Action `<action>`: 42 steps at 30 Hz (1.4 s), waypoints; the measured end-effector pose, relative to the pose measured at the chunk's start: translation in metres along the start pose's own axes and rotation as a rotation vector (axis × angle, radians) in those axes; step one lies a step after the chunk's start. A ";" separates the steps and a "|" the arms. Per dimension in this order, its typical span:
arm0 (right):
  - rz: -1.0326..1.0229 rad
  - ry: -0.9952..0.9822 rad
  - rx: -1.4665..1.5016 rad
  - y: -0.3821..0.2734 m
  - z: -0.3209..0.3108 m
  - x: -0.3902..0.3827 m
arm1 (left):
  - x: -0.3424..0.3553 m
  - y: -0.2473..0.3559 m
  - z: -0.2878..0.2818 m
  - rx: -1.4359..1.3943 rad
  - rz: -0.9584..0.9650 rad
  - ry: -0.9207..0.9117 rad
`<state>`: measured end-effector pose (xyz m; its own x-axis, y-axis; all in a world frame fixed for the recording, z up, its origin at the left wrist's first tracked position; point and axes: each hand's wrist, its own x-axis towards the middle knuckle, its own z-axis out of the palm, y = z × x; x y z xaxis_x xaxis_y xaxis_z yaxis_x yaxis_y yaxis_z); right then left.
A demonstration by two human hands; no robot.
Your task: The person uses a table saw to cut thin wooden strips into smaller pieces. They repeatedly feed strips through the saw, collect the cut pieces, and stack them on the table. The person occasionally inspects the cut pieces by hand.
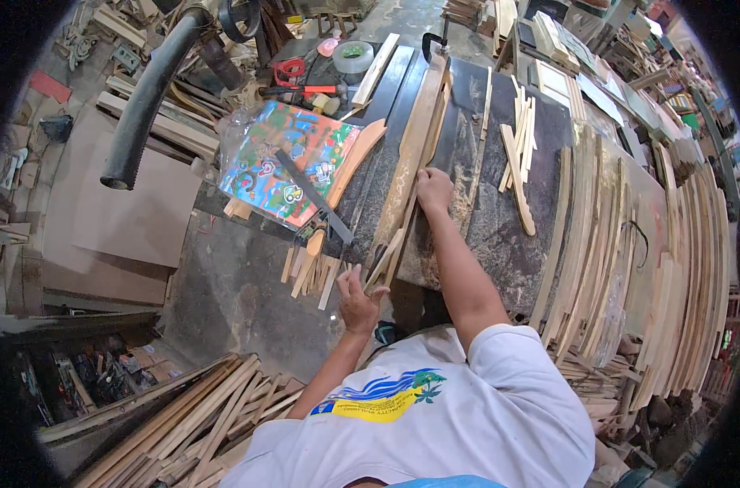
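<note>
A long wooden board [411, 146] lies lengthwise on the dark workbench [500, 236], its far end under a black clamp [433, 45]. My right hand [435, 189] is closed in a fist against the board's right edge; whatever its fingers hold is hidden. At the near end of the board, my left hand [359, 302] has its thumb and fingers around the lower end of a short, pale wooden strip [385, 259]. This strip slants up beside the board. Sawdust covers parts of the board and the bench near my right hand.
Left of the board lie a colourful patterned sheet [280, 154], a flat metal blade [311, 195] and a curved wooden piece [358, 159]. Thin sticks [520, 134] and a shaped slat [516, 183] lie right. Long planks [589, 236] line the right side. A ribbed hose [146, 114] hangs left.
</note>
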<state>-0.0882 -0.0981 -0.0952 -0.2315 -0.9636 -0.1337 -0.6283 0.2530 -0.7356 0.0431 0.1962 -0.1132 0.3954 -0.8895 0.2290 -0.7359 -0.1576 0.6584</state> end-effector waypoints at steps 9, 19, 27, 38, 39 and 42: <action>-0.183 -0.020 -0.001 0.029 0.011 -0.064 | 0.007 0.011 0.004 -0.004 -0.002 0.026; -0.134 -0.010 0.018 0.035 0.015 -0.046 | -0.003 0.029 -0.079 -0.226 -0.204 -0.394; -0.100 -0.003 0.035 0.027 0.015 -0.029 | -0.041 0.035 -0.134 0.033 -0.096 -0.623; -0.169 0.040 0.037 0.027 0.013 -0.025 | -0.034 0.075 -0.103 0.244 -0.224 -0.759; -0.208 0.046 0.030 0.030 0.012 -0.027 | -0.033 0.075 -0.102 0.243 -0.219 -0.766; -0.211 -0.035 -0.043 0.040 0.014 -0.063 | -0.023 0.084 -0.108 0.233 -0.242 -0.792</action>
<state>-0.0884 -0.0281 -0.1251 -0.0659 -0.9978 -0.0035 -0.6916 0.0482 -0.7206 0.0313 0.2496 0.0141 0.1197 -0.8434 -0.5237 -0.8092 -0.3886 0.4408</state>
